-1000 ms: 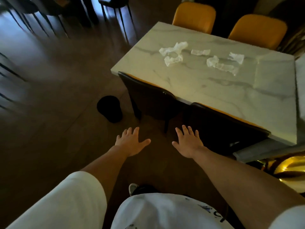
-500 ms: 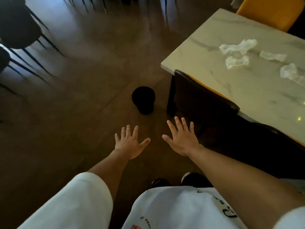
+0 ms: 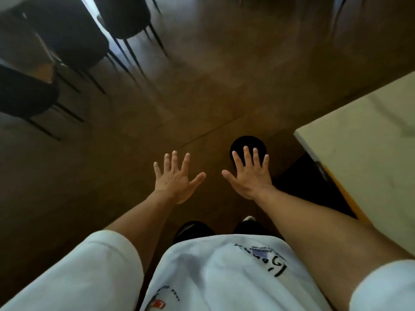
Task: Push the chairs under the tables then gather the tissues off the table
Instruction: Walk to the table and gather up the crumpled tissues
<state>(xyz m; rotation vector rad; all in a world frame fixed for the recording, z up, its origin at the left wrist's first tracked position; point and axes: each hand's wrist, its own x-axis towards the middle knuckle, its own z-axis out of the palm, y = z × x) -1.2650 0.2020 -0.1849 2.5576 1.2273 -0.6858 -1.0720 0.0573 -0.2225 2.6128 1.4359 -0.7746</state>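
Far left, dark chairs (image 3: 67, 41) now in view as the view has swung left. Left hand (image 3: 177, 178) and right hand (image 3: 249, 176) hover mid-frame, fingers spread, holding nothing, black bin (image 3: 248, 145) behind the right. Bench (image 3: 370, 142) corner at right, tissues now out of frame; likely heading for more chairs.

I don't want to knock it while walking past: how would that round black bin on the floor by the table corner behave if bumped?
The black bin looks small and thin-walled, so it is probably light and would slide easily on the smooth, glossy floor. Being round, it would likely roll if tipped. It stands just beyond the right hand, close to the table corner, so a stray foot could catch it.
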